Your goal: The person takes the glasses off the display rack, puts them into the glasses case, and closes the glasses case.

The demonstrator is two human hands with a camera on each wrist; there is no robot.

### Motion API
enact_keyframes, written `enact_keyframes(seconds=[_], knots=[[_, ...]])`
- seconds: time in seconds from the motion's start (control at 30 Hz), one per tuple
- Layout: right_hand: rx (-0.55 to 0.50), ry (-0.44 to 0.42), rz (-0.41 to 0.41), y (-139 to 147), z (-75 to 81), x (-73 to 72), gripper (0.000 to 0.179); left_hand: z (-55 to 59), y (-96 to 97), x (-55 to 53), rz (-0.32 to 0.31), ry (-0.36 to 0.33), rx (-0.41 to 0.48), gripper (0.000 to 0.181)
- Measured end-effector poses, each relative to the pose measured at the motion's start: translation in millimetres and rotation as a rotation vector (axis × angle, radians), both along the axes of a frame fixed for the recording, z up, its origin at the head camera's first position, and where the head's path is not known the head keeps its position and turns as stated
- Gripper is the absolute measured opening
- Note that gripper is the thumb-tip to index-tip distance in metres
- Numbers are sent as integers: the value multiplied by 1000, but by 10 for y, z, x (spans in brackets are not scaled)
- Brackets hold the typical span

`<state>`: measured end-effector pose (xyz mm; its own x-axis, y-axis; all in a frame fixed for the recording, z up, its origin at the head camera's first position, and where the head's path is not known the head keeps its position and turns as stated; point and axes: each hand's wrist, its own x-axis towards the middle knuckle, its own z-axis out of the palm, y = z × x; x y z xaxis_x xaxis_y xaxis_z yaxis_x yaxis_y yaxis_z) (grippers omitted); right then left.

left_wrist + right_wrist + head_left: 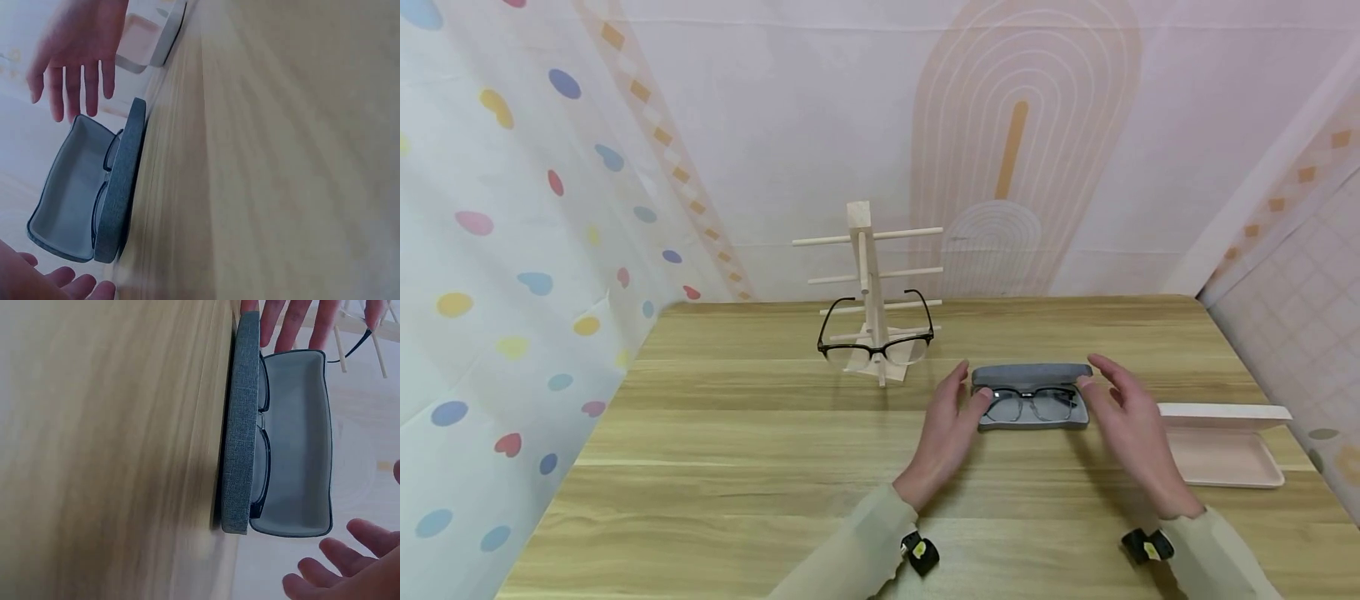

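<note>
A grey fabric-covered glasses case [1032, 426] lies on the table with its lid raised at the back. Inside it sits a pair of glasses [1027, 393] with dark upper rims and clear lenses. My left hand [946, 427] is at the case's left end, its fingers extended, thumb over the front corner. On the opposite side my right hand [1133, 427] has its fingers loosely straight beside the right end. In the right wrist view, the left fingertips [290, 328] come right up to the end of the case. Neither hand grips anything.
Behind and to the left, a wooden display stand [859, 217] with several rods carries black-rimmed glasses [877, 350] on a low rod. A pale pink glasses case [1221, 458] with its lid up lies right of my right hand. Patterned cloth [790, 125] hangs behind the table.
</note>
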<state>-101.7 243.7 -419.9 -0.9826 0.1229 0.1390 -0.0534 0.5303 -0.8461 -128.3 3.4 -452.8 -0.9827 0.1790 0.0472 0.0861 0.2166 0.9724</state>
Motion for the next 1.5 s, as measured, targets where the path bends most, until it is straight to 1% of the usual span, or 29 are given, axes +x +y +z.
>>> enact_keyframes(seconds=[0.07,0.17,0.3,0.47,0.63,0.73,0.9,1.0,1.13,1.23,1.4,1.5], knots=[[13,-13,33,13,0,-24,63,2,8,-26,-5,-3,-25,73],[43,-58,68,33,-2,-51,68,9,22,-66,-5,-8,-53,74],[59,-128,94,53,-4,-79,73,4,36,-117,-5,-7,-63,74],[58,-184,89,46,1,-119,75,-15,55,-167,14,-26,-62,70],[45,-212,86,34,-16,-161,76,-32,92,-229,40,-27,-60,65],[40,-226,92,37,-32,-190,77,-24,105,-254,32,-26,-52,62],[46,-251,99,19,-51,-227,76,-17,110,-261,13,-13,-47,58],[52,-257,102,7,-57,-240,74,-20,117,-257,15,-24,-56,56],[50,-246,105,15,-66,-252,70,-8,142,-261,24,-41,-67,53],[59,-231,111,22,-78,-255,68,-2,154,-269,27,-33,-74,50],[99,-204,126,39,-100,-258,62,-6,148,-288,10,-34,-78,43],[99,-194,139,52,-110,-259,59,-10,131,-298,-8,-37,-80,41]])
